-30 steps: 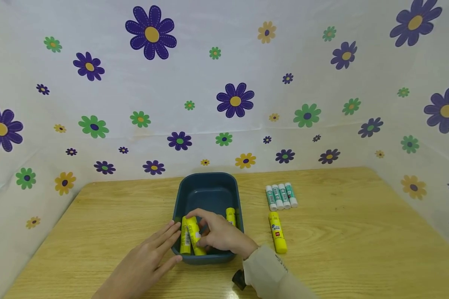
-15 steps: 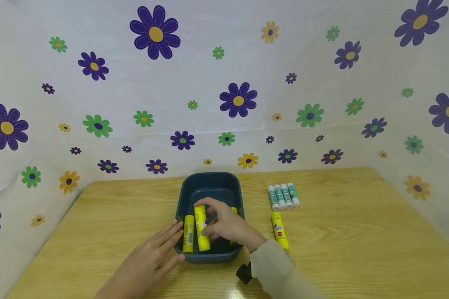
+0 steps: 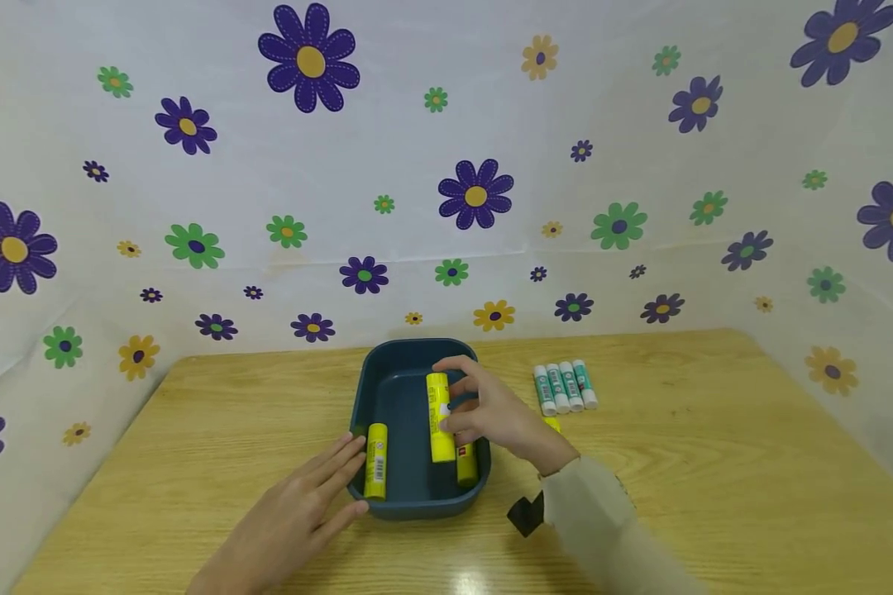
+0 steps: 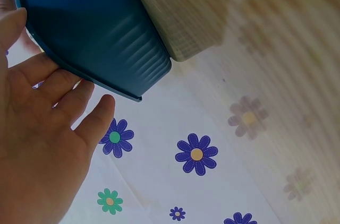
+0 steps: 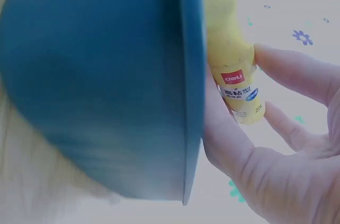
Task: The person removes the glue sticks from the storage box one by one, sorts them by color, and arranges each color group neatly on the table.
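My right hand (image 3: 500, 417) pinches a yellow glue stick (image 3: 436, 405) between thumb and fingers, holding it over the right half of a dark blue plastic bin (image 3: 417, 510). In the right wrist view, the red label of the held glue stick (image 5: 232, 77) shows past the bin's rim. A second yellow glue stick (image 3: 375, 463) lies along the bin's left wall. Another yellow glue stick (image 3: 466, 469) is by the right wall, partly covered by the held one. At the bin's left front corner, my left hand (image 3: 298, 500) rests with nearly straight fingers touching the rim (image 4: 79, 75).
Several white-and-teal glue sticks (image 3: 565, 388) lie in a row on the wooden table (image 3: 685, 430), right of the bin. One yellow glue stick (image 3: 552, 423) on the table is mostly hidden behind my right wrist. A flower-print cloth (image 3: 387, 149) stands behind the table.
My right hand has lifted the yellow glue stick from beside the left one and carried it right and away from me across the bin. My left hand stays at the rim.
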`<action>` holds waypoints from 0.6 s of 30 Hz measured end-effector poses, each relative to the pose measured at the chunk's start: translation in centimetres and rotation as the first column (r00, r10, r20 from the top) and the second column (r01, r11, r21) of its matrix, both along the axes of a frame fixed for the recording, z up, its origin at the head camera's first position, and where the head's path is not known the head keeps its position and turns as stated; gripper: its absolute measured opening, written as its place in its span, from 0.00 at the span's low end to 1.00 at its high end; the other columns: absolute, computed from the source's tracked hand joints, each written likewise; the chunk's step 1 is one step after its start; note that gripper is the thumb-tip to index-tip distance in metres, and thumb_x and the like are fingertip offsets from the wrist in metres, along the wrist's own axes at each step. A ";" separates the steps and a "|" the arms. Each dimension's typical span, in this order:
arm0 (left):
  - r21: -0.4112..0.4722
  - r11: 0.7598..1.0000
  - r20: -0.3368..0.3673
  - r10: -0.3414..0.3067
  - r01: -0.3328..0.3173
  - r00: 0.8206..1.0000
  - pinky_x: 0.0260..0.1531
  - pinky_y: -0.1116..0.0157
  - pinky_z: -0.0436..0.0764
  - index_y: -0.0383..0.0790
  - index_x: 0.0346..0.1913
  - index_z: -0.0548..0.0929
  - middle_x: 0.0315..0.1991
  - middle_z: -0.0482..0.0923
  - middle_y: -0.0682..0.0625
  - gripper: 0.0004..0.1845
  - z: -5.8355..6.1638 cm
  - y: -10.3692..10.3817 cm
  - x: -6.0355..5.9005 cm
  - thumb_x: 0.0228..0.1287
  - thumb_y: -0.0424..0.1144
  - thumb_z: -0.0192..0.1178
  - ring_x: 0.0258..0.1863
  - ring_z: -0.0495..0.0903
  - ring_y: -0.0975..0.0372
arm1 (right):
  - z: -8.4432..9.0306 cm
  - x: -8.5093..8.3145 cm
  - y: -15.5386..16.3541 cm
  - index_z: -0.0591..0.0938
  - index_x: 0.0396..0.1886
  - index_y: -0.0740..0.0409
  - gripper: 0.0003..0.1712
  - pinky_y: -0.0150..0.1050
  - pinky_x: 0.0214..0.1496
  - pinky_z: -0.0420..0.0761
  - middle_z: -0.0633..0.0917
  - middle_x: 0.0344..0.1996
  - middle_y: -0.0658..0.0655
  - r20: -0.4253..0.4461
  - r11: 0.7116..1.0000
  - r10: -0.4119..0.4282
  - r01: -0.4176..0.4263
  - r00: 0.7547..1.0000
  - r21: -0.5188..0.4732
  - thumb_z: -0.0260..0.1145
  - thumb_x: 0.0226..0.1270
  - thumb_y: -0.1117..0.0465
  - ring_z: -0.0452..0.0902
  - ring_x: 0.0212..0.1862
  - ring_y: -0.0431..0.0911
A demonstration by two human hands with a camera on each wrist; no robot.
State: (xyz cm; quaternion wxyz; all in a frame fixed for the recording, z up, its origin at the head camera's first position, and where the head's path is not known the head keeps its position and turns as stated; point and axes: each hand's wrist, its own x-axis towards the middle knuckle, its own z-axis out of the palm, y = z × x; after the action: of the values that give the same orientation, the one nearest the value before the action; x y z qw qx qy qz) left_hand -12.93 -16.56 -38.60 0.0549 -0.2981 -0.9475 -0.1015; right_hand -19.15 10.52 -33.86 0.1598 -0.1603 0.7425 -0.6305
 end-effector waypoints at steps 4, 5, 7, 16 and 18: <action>-0.006 1.000 -0.009 -0.002 0.002 1.000 0.57 0.57 0.68 0.42 0.65 0.67 0.69 0.55 0.53 0.34 0.0 -0.1 0.0 0.65 0.63 0.41 0.67 0.53 0.60 | 0.1 -0.4 1.0 0.65 0.61 0.52 0.35 0.49 0.35 0.83 0.69 0.49 0.67 0.009 0.999 -0.032 0.032 0.999 0.000 0.64 0.54 0.75 0.78 0.37 0.53; -0.008 1.000 -0.007 0.000 0.000 1.000 0.57 0.57 0.68 0.42 0.65 0.67 0.69 0.55 0.53 0.35 0.0 0.0 0.0 0.65 0.63 0.41 0.67 0.53 0.61 | 0.1 -0.5 1.4 0.65 0.61 0.51 0.35 0.48 0.35 0.83 0.67 0.50 0.67 0.009 0.999 -0.043 0.043 0.999 0.008 0.65 0.54 0.75 0.78 0.37 0.53; -0.012 1.000 -0.008 0.003 -0.003 1.000 0.57 0.57 0.68 0.42 0.65 0.67 0.69 0.55 0.53 0.35 -0.1 0.0 0.0 0.65 0.63 0.40 0.67 0.53 0.61 | 0.2 -0.5 1.9 0.66 0.61 0.52 0.35 0.48 0.35 0.83 0.66 0.52 0.66 0.008 0.998 -0.063 0.063 0.998 0.023 0.65 0.54 0.75 0.78 0.39 0.53; -0.003 1.000 -0.019 -0.001 0.001 1.000 0.57 0.58 0.69 0.41 0.65 0.67 0.69 0.55 0.52 0.35 -0.2 -0.1 0.0 0.65 0.63 0.42 0.67 0.53 0.60 | 0.6 -0.4 5.1 0.65 0.63 0.52 0.37 0.48 0.35 0.82 0.64 0.57 0.67 -0.019 0.992 -0.116 0.117 0.993 0.055 0.64 0.54 0.74 0.78 0.38 0.54; -0.001 1.000 -0.020 -0.003 0.003 1.000 0.57 0.58 0.68 0.41 0.65 0.67 0.69 0.55 0.52 0.34 -0.2 0.0 0.0 0.65 0.62 0.42 0.67 0.53 0.60 | 0.7 -0.3 5.9 0.64 0.64 0.53 0.37 0.48 0.36 0.82 0.63 0.59 0.68 -0.027 0.992 -0.116 0.117 0.993 0.054 0.64 0.54 0.74 0.78 0.37 0.54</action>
State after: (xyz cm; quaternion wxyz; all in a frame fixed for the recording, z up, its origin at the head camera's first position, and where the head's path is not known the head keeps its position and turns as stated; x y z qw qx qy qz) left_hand -12.92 -16.60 -38.80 0.0639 -0.3005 -0.9466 -0.0980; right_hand -19.40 16.44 -33.17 0.1183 -0.1198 0.7697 -0.6159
